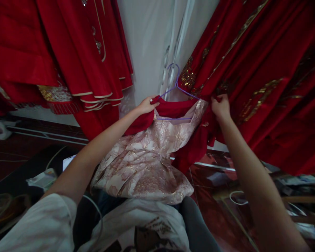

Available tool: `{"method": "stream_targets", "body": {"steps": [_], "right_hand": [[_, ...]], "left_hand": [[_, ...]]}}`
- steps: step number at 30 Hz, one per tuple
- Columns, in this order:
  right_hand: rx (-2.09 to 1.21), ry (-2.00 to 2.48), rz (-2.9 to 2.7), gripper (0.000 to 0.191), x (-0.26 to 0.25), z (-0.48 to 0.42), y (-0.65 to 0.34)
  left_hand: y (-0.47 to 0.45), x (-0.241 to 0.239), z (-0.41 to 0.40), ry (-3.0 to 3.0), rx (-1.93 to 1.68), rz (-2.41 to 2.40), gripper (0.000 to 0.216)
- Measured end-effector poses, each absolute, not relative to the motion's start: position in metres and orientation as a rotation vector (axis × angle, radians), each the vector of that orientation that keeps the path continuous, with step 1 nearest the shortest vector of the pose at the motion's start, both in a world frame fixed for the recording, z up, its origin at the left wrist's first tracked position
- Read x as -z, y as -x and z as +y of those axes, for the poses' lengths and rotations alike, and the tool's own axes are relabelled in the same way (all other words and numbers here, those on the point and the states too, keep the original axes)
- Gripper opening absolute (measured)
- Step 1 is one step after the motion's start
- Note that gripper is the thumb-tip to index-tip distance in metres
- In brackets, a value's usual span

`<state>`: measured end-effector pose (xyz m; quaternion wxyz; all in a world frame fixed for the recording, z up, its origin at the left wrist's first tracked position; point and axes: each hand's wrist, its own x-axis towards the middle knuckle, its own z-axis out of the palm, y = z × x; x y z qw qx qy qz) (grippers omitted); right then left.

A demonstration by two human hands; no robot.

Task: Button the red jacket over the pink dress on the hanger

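Note:
A pale pink brocade dress [157, 150] with a glossy floral pattern hangs from a purple wire hanger [176, 82], its skirt bunched over my lap. Red cloth [177, 107], which looks like a jacket, lies behind the dress and spreads out past both shoulders. My left hand [147, 105] pinches this red jacket by the hanger's left end. At the other side, my right hand [221, 106] is closed on the jacket's right shoulder area, a little apart from the dress strap. Both arms are stretched forward. The hanger's hook is in front of a pale door.
Red embroidered garments [81, 52] hang at the left, and more red gowns [262, 80] with gold trim at the right. A white cabinet door [144, 42] with metal handles stands between. Lower left, a dark table [39, 159] bears a small packet [43, 178].

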<state>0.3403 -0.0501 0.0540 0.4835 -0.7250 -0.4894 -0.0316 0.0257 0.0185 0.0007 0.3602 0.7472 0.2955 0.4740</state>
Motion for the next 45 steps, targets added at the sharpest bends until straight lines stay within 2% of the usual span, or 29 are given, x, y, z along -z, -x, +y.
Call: {"method": "stream_targets", "body": {"steps": [4,8,12,16,20,23,27,29,34,40,45], "right_hand": [[-0.031,1.617,-1.473,0.011,-0.033,-0.04,-0.274],[-0.216,1.508,-1.852,0.021,-0.014,-0.051,-0.233],[-0.206,1.574,-1.734,0.026,-0.008,-0.051,-0.242],[-0.1,1.507,-1.657,0.026,-0.011,-0.06,-0.264],[-0.083,1.422,-1.646,0.025,-0.012,-0.071,-0.277],[-0.192,1.321,-1.659,0.027,-0.008,-0.067,-0.272],[-0.323,1.084,-1.68,0.027,0.004,-0.048,-0.239],[-0.364,1.002,-1.632,0.027,0.01,-0.039,-0.213],[-0.533,0.821,-1.602,0.022,0.017,-0.039,-0.173],[-0.696,0.849,-1.518,0.029,0.02,-0.057,-0.191],[-0.832,0.827,-1.558,0.038,0.023,-0.068,-0.193]], "left_hand": [[-0.024,0.005,0.023,-1.963,-1.24,0.777,0.02],[-0.018,-0.001,0.021,-1.99,-1.273,0.767,0.027],[-0.002,-0.012,0.023,-2.032,-1.285,0.852,0.031],[0.043,-0.013,0.027,-2.033,-1.681,1.311,0.024],[0.078,0.002,0.009,-2.091,-1.718,1.407,0.021],[0.072,0.016,-0.007,-2.143,-1.668,1.437,0.023],[0.031,0.024,-0.016,-1.823,-1.809,1.526,0.027],[0.001,0.024,-0.021,-1.702,-1.9,1.494,0.022],[-0.059,0.028,-0.039,-1.769,-1.736,1.176,0.011],[-0.057,0.042,-0.037,-1.787,-1.651,0.905,0.032],[-0.053,0.049,-0.04,-1.68,-1.732,0.903,0.027]]}}
